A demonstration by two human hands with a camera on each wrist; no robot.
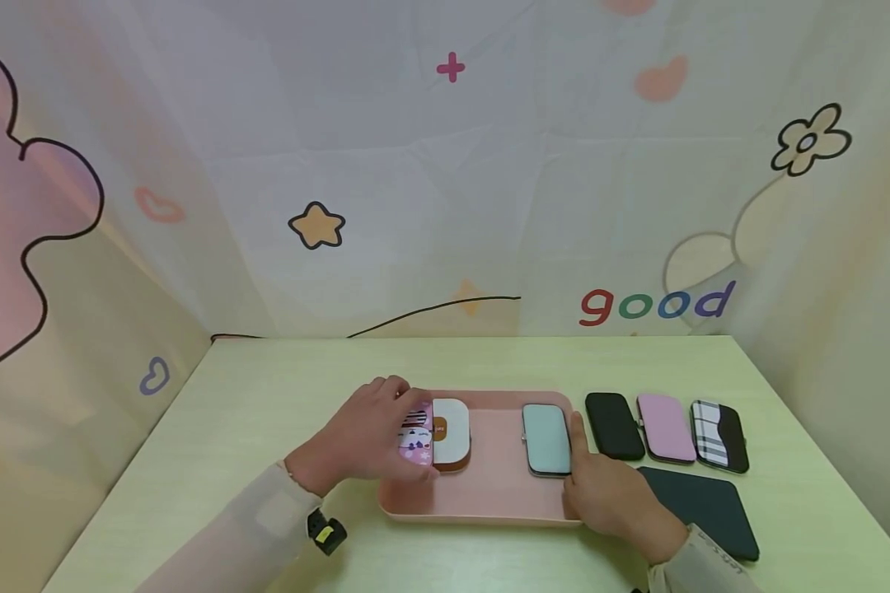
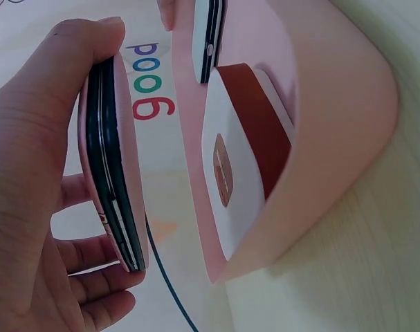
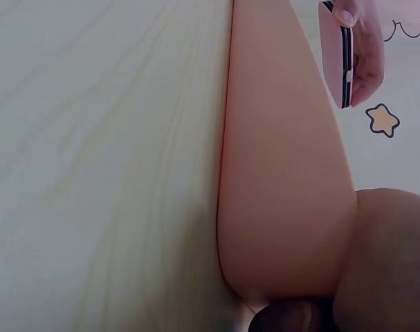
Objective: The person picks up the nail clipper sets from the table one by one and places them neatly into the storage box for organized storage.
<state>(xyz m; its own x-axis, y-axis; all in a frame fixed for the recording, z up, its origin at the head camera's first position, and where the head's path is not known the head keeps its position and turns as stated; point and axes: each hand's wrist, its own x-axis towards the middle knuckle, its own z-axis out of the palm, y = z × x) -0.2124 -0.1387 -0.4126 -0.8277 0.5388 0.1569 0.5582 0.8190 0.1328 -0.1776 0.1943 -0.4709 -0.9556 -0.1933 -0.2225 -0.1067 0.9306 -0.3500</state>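
My left hand (image 1: 367, 428) holds a slim pink clasp case (image 1: 416, 436) with a cartoon print, thumb on one end and fingers on the other. In the left wrist view the case (image 2: 113, 162) stands on edge, its dark seam towards the camera. It is raised over the left end of a pink tray (image 1: 500, 494), next to a white rounded case (image 1: 456, 432) with a brown side. At the tray's right end, my right hand (image 1: 611, 494) grips the rim, index finger stretched along it. A mint-green clasp case (image 1: 546, 439) lies in the tray beside that hand.
Right of the tray lie a black case (image 1: 614, 426), a lilac case (image 1: 666, 427) and a black case with a plaid panel (image 1: 719, 435). A larger dark flat piece (image 1: 704, 509) lies nearer, partly behind my right hand. A printed curtain (image 1: 430, 181) hangs behind the table.
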